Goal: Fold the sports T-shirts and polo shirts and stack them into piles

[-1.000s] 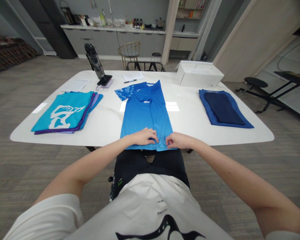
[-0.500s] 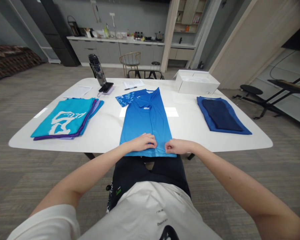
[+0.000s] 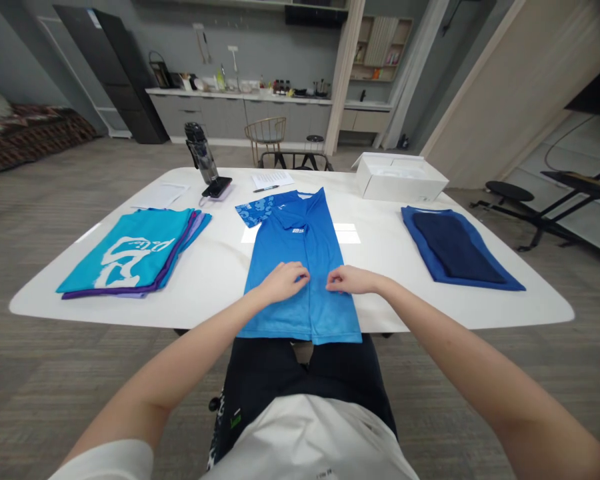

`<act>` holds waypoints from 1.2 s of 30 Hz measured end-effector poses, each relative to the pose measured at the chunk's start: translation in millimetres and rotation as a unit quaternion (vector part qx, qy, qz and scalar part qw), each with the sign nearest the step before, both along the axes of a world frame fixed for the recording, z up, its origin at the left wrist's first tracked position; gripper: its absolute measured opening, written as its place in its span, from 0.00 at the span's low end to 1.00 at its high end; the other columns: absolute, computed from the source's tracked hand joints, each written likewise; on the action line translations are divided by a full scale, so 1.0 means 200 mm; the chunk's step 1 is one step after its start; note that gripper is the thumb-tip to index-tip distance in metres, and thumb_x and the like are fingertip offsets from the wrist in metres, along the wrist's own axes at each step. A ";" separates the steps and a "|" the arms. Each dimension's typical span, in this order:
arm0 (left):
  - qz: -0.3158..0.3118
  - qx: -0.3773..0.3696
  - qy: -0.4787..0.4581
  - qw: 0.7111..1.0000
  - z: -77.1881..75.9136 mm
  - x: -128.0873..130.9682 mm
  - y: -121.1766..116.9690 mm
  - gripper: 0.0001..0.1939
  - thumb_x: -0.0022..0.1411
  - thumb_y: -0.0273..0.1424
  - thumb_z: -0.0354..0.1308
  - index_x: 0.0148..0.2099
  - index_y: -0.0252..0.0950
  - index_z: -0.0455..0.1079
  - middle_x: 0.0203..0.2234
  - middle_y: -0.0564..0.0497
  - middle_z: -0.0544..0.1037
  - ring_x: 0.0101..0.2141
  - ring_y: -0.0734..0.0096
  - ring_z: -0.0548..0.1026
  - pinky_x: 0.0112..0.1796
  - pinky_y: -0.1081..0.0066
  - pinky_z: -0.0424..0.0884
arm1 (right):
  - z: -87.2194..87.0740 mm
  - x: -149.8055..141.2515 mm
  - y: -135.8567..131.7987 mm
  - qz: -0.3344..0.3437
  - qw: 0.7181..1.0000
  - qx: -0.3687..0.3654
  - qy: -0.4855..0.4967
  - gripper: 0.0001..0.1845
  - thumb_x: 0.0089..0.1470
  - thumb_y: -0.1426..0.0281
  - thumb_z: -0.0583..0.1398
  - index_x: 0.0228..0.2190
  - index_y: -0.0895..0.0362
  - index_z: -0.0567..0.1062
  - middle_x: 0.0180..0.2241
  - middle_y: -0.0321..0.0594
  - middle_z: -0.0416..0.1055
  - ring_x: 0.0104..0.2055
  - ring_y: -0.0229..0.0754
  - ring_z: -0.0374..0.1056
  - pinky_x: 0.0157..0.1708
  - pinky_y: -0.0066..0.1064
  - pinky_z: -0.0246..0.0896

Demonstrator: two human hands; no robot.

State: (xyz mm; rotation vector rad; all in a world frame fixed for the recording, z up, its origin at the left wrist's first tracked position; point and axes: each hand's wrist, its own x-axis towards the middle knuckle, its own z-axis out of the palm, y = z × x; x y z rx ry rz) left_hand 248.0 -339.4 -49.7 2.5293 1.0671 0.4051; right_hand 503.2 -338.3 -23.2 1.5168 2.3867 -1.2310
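A blue T-shirt (image 3: pixel 283 308) with a white chest print lies in front of me, its right side folded inward over the body. Its patterned left sleeve sticks out, and its hem reaches the table's near edge. My left hand (image 3: pixel 286 281) is over the shirt's middle, fingers loosely bent beside the fold's edge. Across from it, my right hand (image 3: pixel 351 280) is over the folded panel near its outer edge, with bent fingertips pointing inward. Both hands look open, with no cloth bunched in them; whether the fingertips touch the fabric I cannot tell.
On the white table (image 3: pixel 380 310), folded turquoise and purple shirts (image 3: pixel 125 257) are stacked left; folded navy garments (image 3: pixel 455 247) lie right. Behind are a bottle (image 3: pixel 203 153), a phone (image 3: pixel 217 187), papers (image 3: pixel 273 179), a pen (image 3: pixel 266 189) and a white box (image 3: pixel 400 179).
Both hands have moved up the shirt, away from the hem, and their fingers have loosened. The hem now shows uncovered. My view has tilted up slightly.
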 end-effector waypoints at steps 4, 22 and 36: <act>0.096 0.005 0.014 0.995 -0.01 0.00 0.27 0.13 0.71 0.35 0.50 0.47 0.42 0.76 0.44 0.48 0.78 0.49 0.60 0.74 0.49 0.62 0.67 | -0.08 0.01 0.29 -0.090 0.989 0.116 -0.002 0.11 0.61 0.65 0.60 0.37 0.59 0.79 0.29 0.38 0.75 0.32 0.40 0.70 0.33 0.27 0.61; 0.347 0.058 0.080 0.933 -0.17 -0.05 1.56 0.18 0.71 0.41 0.51 0.56 0.37 0.68 0.53 0.36 0.74 0.53 0.42 0.70 0.53 0.44 0.64 | -0.28 0.00 1.65 -0.260 0.898 0.347 -0.078 0.19 0.70 0.62 0.50 0.56 0.49 0.72 0.54 0.51 0.65 0.55 0.54 0.64 0.51 0.43 0.62; 0.315 0.047 -0.007 0.948 -0.19 -0.04 1.72 0.11 0.74 0.35 0.46 0.48 0.38 0.69 0.46 0.43 0.74 0.45 0.57 0.76 0.45 0.62 0.68 | -0.43 0.10 2.00 -0.301 0.868 0.372 -0.134 0.15 0.68 0.62 0.51 0.47 0.56 0.72 0.51 0.54 0.65 0.55 0.58 0.60 0.51 0.50 0.60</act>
